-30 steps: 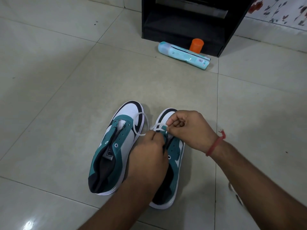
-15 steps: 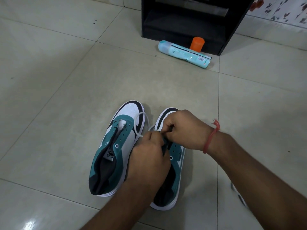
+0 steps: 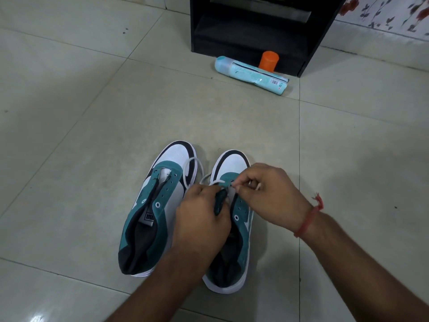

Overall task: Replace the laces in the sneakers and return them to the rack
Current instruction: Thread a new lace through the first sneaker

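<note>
barcode on the teal tube [image 3: 253, 73], tongue tag [image 3: 147, 217] lettering on left sneaker [image 3: 156, 205] unreadable

Wide open tile floor [image 3: 69, 112] stretches to the left and ahead of the two sneakers, bare all the way up to the black rack [image 3: 255, 31] at the far wall. Right side is open floor too. The left sneaker [image 3: 148, 217] and right sneaker [image 3: 234, 168] sit side by side, only a narrow gap between the toes, and a white lace [image 3: 197, 166] loops across that gap. Both hands crowd the right sneaker's throat, blocking it from above. In front of the rack's lower shelf, a light blue bottle [image 3: 250, 73] lies on its side, with an orange cap [image 3: 269, 61] standing just behind it, partly barring the opening.
</note>
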